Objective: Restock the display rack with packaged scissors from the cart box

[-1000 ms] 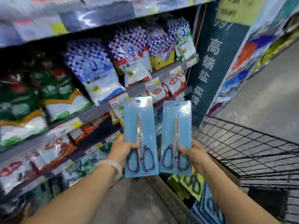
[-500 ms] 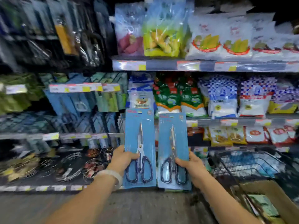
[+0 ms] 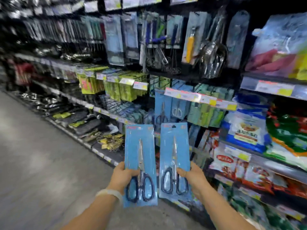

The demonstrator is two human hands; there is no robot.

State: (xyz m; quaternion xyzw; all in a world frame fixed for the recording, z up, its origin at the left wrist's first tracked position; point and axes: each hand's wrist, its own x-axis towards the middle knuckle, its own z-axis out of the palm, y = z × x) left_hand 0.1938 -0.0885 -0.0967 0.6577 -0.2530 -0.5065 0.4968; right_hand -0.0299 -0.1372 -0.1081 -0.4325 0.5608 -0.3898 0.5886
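I hold two blue-carded packs of black-handled scissors upright, side by side. My left hand [image 3: 122, 177] grips the left scissors pack [image 3: 140, 151] at its lower left edge, thumb on the front. My right hand [image 3: 194, 175] grips the right scissors pack [image 3: 174, 146] at its lower right edge. Just beyond them the display rack [image 3: 199, 97] carries the same kind of blue scissors cards hanging on pegs [image 3: 163, 107] under a price strip. The cart and its box are out of view.
Hanging kitchen tools [image 3: 207, 47] fill the pegs above the rack. Green carded goods [image 3: 123, 90] hang to the left. Shelves of bagged food [image 3: 245, 128] stand at the right. The grey aisle floor [image 3: 33, 155] stretches away on the left.
The view has swung left, from the cart and food shelves to the hanging tool rack. Both hands keep the same grip on the packs, held in front of me.
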